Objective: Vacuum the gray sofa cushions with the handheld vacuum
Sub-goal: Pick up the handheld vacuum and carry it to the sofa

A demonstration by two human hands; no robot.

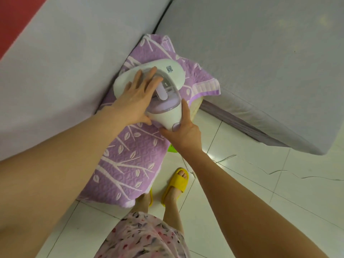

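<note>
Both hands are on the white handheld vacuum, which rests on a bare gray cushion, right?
Not quite. The head view shows the left hand and right hand on the white handheld vacuum, but it rests on the purple leaf-patterned cover.

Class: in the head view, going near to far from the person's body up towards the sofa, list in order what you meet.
In order: dress → slipper → right hand → vacuum.

Left hand (135, 101) flat on handheld vacuum (165, 113), right hand (184, 135) gripping it
</note>
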